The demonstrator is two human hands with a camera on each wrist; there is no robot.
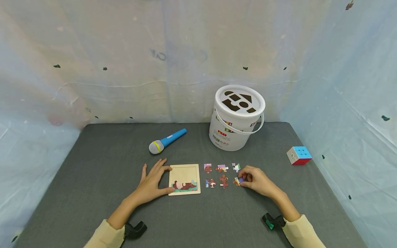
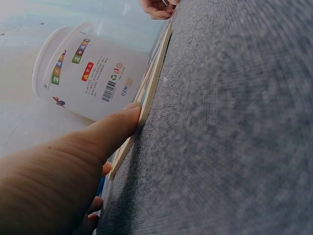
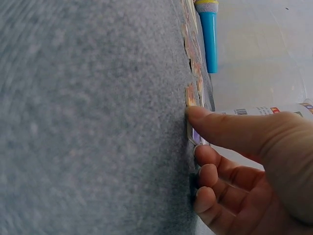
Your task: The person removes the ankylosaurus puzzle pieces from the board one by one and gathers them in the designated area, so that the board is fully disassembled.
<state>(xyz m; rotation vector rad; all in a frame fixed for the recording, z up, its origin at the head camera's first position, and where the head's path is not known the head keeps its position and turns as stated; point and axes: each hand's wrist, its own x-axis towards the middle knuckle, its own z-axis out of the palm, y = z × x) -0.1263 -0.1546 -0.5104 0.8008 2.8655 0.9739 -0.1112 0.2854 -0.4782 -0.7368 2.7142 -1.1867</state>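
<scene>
A square wooden puzzle board [image 1: 184, 174] lies on the table, with brown and green puzzle pieces [image 1: 189, 186] fitted along its lower part. My left hand [image 1: 151, 186] rests at the board's left side, fingers spread; its thumb touches the lower left corner and its index finger the upper left. To the right of the board, my right hand [image 1: 258, 181] pinches a puzzle piece [image 1: 237, 181] with orange and purple on it, at the table surface. Several loose puzzle pieces [image 1: 223, 181] lie in two rows between the board and that hand. The right wrist view shows the thumb [image 3: 220, 128] covering part of the pinched piece.
Behind the pieces stands a white lidded bucket [image 1: 231, 127] with a handle and shape cutouts. A blue toy microphone [image 1: 169, 140] lies beyond the board. Far right, a puzzle cube [image 1: 299, 155] sits near the edge of the grey table [image 1: 198, 224].
</scene>
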